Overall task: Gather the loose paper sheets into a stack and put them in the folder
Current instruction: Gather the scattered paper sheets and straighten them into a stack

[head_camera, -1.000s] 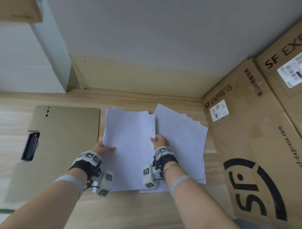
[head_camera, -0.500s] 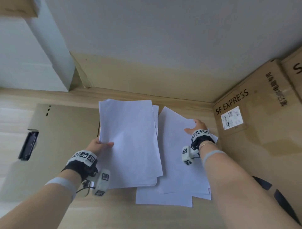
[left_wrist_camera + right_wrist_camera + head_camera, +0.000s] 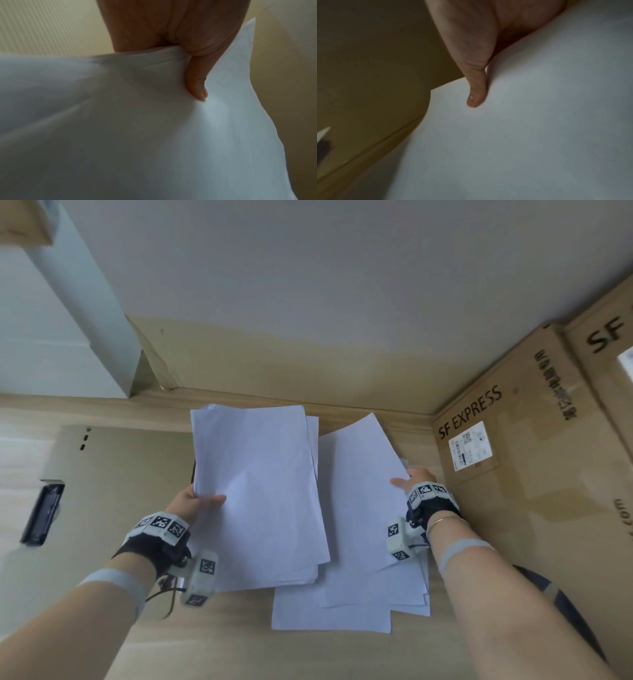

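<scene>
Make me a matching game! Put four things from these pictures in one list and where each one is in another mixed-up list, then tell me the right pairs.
Things:
1. left hand
2. right hand
3. folder
4. box

Places or states:
A. stands at the far right, printed SF EXPRESS
B. lies flat on the table, left of the papers
C. grips the left stack by its left edge
D. holds the right sheets at their right edge

Pairs: 1-C, 2-D, 3-B, 4-A
</scene>
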